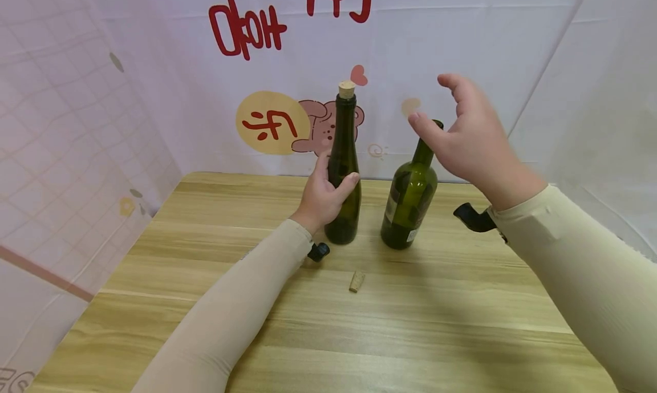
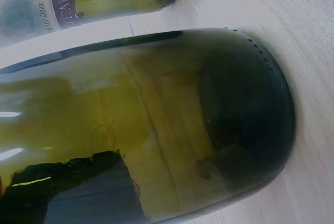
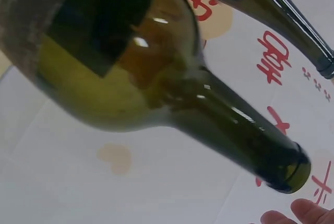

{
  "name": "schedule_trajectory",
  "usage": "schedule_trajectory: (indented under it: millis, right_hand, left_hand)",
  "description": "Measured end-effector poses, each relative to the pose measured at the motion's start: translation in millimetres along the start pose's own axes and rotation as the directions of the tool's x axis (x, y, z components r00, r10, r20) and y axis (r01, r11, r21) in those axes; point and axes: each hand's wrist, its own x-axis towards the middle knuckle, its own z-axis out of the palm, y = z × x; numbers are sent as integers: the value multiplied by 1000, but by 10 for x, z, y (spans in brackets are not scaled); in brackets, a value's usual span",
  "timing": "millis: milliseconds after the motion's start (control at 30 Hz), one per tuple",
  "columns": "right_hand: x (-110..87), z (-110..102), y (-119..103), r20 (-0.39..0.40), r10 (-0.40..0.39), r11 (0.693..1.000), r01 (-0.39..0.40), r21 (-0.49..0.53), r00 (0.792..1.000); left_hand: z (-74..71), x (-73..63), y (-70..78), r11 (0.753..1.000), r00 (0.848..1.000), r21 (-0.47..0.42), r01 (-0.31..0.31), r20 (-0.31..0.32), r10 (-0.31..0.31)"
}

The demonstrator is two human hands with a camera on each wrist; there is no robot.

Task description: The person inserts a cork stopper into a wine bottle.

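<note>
My left hand point(image 1: 323, 199) grips the body of a slender dark green wine bottle point(image 1: 345, 148), its thumb across the front. That bottle stands upright with a cork point(image 1: 347, 89) seated in its mouth, part of the cork showing above the rim. To its right stands a second, broader green wine bottle point(image 1: 410, 193) with a label. My right hand point(image 1: 467, 125) is raised beside this bottle's neck, thumb and fingers spread apart with nothing between them. In the right wrist view the mouth point(image 3: 297, 174) of the broader bottle has no cork, and the right fingertips point(image 3: 308, 211) are apart from it.
A loose cork point(image 1: 357, 281) lies on the wooden table point(image 1: 436, 336) in front of the two bottles. Behind the table hangs a white printed cloth point(image 1: 436, 33) with red lettering and a cartoon bear. Black wrist-camera mounts jut from both sleeves.
</note>
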Motion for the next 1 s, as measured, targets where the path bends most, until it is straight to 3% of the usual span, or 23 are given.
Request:
schedule_trajectory:
  millis: [200,533,1000]
  right_hand:
    - [-84,25,147,31,35,999,-35,18,999]
    - [-229,145,405,92,73,996,-77,43,993]
    - [-321,424,692,202,62,985,-92,143,977]
  left_hand:
    - [11,-3,15,1000,1000,-2,22,2,-22]
    - [26,18,-12,1000,1000,-9,8,1,-8]
    - [33,26,-7,1000,1000,3,5,-12,-5]
